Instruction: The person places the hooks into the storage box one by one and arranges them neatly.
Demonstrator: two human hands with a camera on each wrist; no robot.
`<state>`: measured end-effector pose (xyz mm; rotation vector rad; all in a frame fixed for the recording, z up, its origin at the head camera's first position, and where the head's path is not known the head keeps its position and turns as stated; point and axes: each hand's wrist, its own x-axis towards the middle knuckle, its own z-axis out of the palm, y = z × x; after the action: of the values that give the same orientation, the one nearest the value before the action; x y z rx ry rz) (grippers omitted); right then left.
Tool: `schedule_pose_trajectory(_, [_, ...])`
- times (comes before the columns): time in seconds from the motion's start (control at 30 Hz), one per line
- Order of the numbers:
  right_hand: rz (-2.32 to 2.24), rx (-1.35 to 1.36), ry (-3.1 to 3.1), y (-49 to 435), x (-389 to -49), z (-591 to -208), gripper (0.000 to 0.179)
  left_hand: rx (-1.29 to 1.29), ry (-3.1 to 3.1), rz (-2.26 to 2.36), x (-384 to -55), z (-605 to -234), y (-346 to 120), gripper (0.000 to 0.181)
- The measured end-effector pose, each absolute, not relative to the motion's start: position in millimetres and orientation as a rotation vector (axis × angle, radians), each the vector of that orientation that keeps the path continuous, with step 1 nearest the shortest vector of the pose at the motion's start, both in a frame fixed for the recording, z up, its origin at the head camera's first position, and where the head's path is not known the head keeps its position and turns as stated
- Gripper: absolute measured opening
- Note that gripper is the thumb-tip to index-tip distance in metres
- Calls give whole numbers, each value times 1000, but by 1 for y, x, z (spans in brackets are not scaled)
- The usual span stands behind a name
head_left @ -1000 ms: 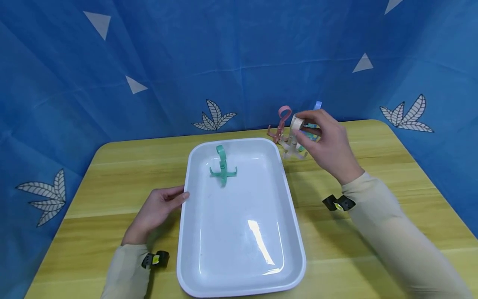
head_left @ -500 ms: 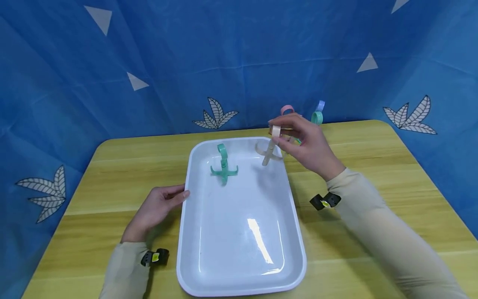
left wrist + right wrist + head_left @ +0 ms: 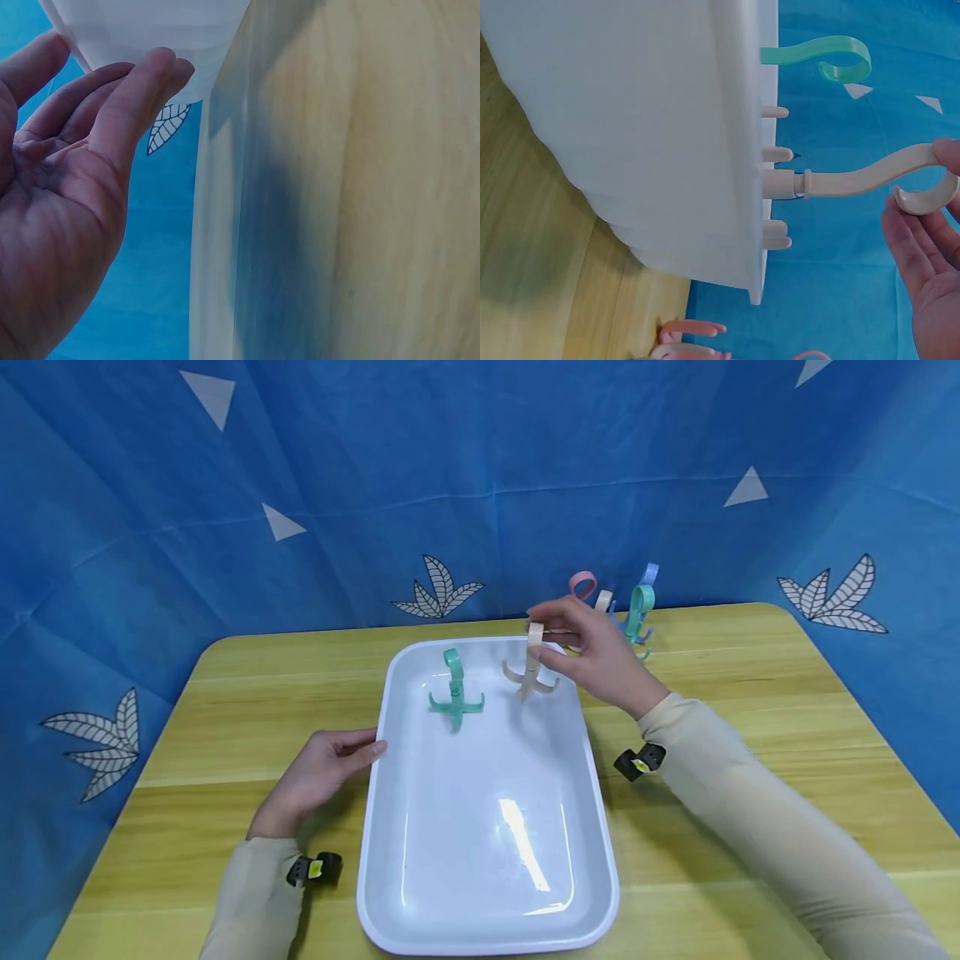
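Observation:
A beige claw hanger hook hangs upright over the white tray's far right part. My right hand pinches its curved top between thumb and fingers. In the right wrist view, the hook's prongs are partly hidden behind the tray wall. A green claw hook of the same kind stands in the tray's far left part, its curl showing above the rim. My left hand holds the tray's left side, thumb at the rim and fingers against the outer wall.
Behind my right hand, pink, green and blue hooks stand at the table's back edge, with another pale hook among them. The wooden table meets a blue patterned curtain at the back.
My right hand has lifted the beige hook from the group at the back right and carried it left over the tray. My left hand stays at the tray's side.

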<state>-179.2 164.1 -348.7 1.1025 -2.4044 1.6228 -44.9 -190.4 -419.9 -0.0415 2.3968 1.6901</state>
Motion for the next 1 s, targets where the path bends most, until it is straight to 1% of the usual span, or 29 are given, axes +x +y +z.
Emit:
schedule_pose_trajectory(0.4, [1641, 1089, -2465, 163, -183, -360, 33, -52, 2408, 1659, -47, -420, -190, 55])
schedule_pose_trajectory(0.73, [1570, 1092, -2538, 160, -186, -368, 33, -39, 2399, 1678, -45, -422, -192, 52])
schedule_pose_trajectory(1.0, [1628, 1096, -2488, 160, -187, -369, 34, -46, 2407, 1659, -46, -421, -192, 53])
